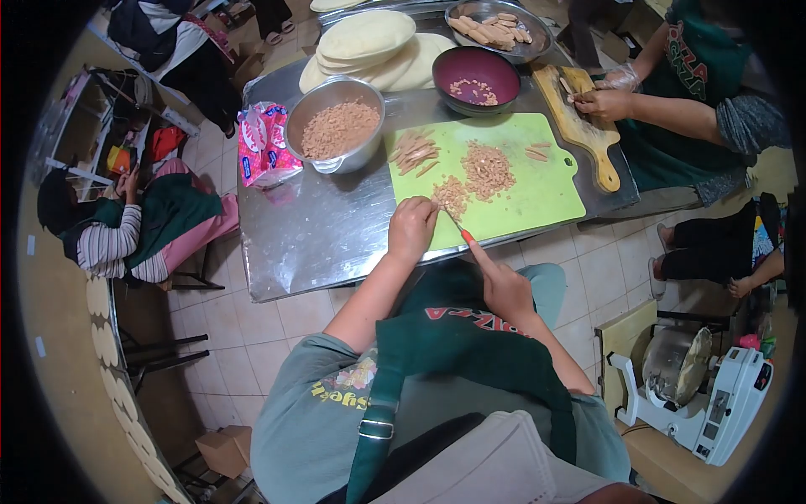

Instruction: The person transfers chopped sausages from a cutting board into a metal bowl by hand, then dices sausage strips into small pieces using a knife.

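Observation:
My right hand (505,286) grips a knife (466,236) with a red-orange handle, its index finger stretched along it. The blade points into a small heap of chopped sausage (452,196) at the near edge of a light green cutting board (541,189). My left hand (411,228) is closed beside that heap, fingertips close to the blade; what it pinches, if anything, is hidden. Behind lie a larger chopped heap (489,172), a bunch of sausage strips (413,152) and a few loose strips (537,152).
On the metal table (285,265) stand a pot of chopped pieces (332,164), a pink packet (267,147), stacked flatbreads (365,42), a purple bowl (495,74) and a bowl of sausages (457,17). At right, a co-worker's hands (609,102) work over a wooden board (588,134).

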A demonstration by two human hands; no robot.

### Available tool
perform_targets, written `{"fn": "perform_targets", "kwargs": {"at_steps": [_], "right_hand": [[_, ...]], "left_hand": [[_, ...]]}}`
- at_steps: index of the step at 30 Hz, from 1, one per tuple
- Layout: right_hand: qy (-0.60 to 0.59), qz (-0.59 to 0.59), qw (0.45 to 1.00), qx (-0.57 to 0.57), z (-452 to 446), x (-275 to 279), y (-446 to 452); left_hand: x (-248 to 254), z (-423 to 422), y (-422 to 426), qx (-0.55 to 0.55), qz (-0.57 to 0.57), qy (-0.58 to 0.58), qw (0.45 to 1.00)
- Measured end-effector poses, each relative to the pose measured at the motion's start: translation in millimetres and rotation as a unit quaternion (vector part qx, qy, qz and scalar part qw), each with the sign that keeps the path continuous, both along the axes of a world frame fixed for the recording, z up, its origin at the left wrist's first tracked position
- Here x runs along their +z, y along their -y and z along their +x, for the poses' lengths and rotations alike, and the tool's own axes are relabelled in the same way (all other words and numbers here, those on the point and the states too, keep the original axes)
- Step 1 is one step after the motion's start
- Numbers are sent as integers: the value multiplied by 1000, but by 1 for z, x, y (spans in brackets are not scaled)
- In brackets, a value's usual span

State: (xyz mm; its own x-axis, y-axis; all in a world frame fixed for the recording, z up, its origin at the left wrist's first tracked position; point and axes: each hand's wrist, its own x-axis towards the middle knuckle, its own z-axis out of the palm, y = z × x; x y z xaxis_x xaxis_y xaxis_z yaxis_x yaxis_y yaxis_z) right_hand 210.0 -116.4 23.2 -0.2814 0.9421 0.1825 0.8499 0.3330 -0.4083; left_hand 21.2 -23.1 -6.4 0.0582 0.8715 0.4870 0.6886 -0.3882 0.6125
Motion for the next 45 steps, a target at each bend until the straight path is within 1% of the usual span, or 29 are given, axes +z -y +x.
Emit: {"fn": "perform_targets", "kwargs": {"at_steps": [1,3,4,7,9,12,16,18,22,24,25,27,31,33,34,36,37,40,42,45], "right_hand": [[0,0,1000,0,0,0,-1],[-90,19,996,0,0,1,-8],[-90,19,996,1,-1,3,-11],[-101,-13,995,2,-8,10,-19],[-134,-77,988,12,-11,11,-24],[-116,-101,988,8,-20,11,-34],[-125,-127,984,-7,-22,5,-34],[-141,-84,986,6,-14,3,-21],[-116,-99,988,-4,-2,6,-1],[-129,-76,989,-10,0,8,0],[-129,-76,989,-11,-1,7,-1],[-140,-35,989,-9,-5,6,-7],[-134,-31,990,6,-15,16,-18],[-129,-75,989,5,-17,17,-22],[-129,-76,989,6,-18,15,-23],[-119,-27,992,17,-18,8,-26],[-118,-28,992,18,-19,7,-28],[-116,-59,991,16,-24,4,-35],[-169,-118,979,1,-27,0,-38],[-153,-113,982,5,-24,3,-27]], "left_hand": [[-1,0,0,-2,4,-4,1000],[-1,-1,0,-4,10,-6,1000],[-1,-1,1,-5,14,-7,1000],[2,0,1,-5,-6,-10,1000],[2,0,1,-6,2,-8,1000],[2,-1,1,-5,4,-12,1000],[3,0,1,-4,7,-10,1000],[1,-1,0,-1,8,-13,1000],[0,-2,0,-1,-4,-15,1000],[2,-2,1,-1,-5,-16,1000],[3,-2,1,-1,-4,-18,1000],[2,-1,1,-1,-6,-18,1000],[-3,-3,1,-4,10,-4,1000],[-4,-3,1,-1,9,1,1000],[-4,-3,2,2,8,6,1000],[-2,-3,2,1,6,4,1000],[-1,-3,2,-2,4,3,1000],[-2,-3,2,2,11,12,1000],[-3,-3,1,1,9,11,1000],[-3,-3,0,0,6,8,1000]]}}
